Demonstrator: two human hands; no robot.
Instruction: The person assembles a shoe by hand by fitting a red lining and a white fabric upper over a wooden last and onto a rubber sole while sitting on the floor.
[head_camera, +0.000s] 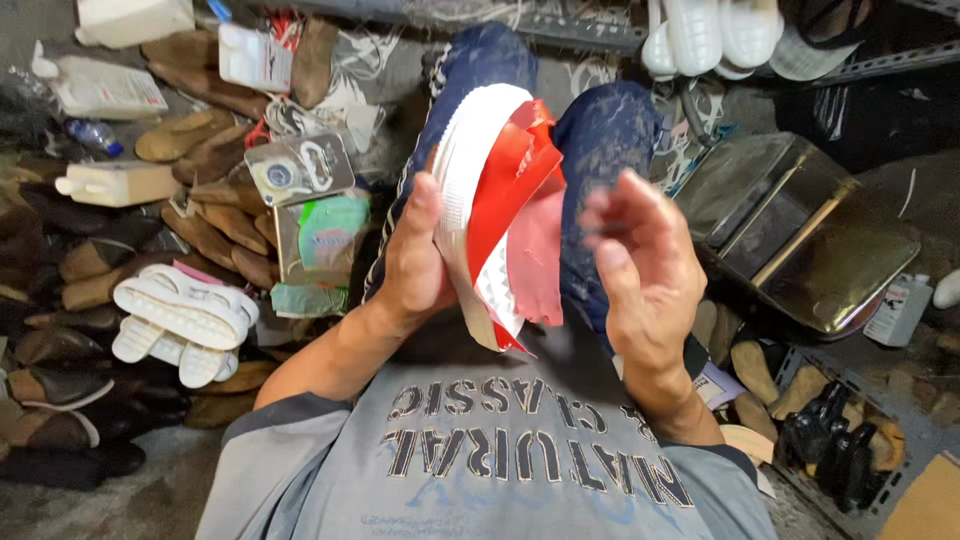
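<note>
My left hand grips a red and white shoe sole by its left edge, holding it upright above my lap between my knees. The sole shows a white ribbed band, a glossy red strip and a pinkish inner face. My right hand hovers just to the right of the sole, fingers spread and slightly blurred, holding nothing.
Brown shoe soles and uppers pile at the left with white soles and glue cans. A shiny metal tin lies at the right, black tools below it, white soles on a rack above.
</note>
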